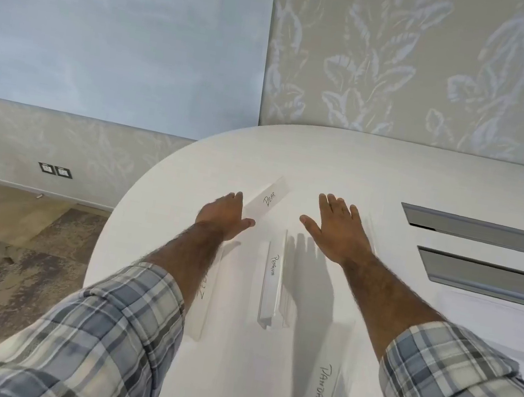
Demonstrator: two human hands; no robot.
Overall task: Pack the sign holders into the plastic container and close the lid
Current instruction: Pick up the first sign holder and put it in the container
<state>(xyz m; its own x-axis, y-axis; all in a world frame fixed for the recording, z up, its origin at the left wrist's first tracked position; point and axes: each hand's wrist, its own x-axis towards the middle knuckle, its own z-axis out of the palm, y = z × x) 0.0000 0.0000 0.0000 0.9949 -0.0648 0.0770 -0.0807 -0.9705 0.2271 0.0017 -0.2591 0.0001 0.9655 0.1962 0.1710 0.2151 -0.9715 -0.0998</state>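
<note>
Several clear sign holders with white name cards lie on the white table (345,163). The one marked "BEAR" (267,199) lies farthest from me, and my left hand (225,215) grips its near end. The "PENGUIN" holder (271,282) rests in the middle between my arms. The "PANDA" holder (323,386) lies close to me on the right. Another holder (204,306) is partly hidden under my left forearm. My right hand (338,229) hovers flat with fingers spread over another clear holder (372,231), of which only an edge shows. No plastic container is in view.
Two grey metal cable slots (489,231) (492,276) are set into the table on the right. The rounded table edge curves off to the left, with patterned carpet (3,260) below. Patterned wall panels stand behind.
</note>
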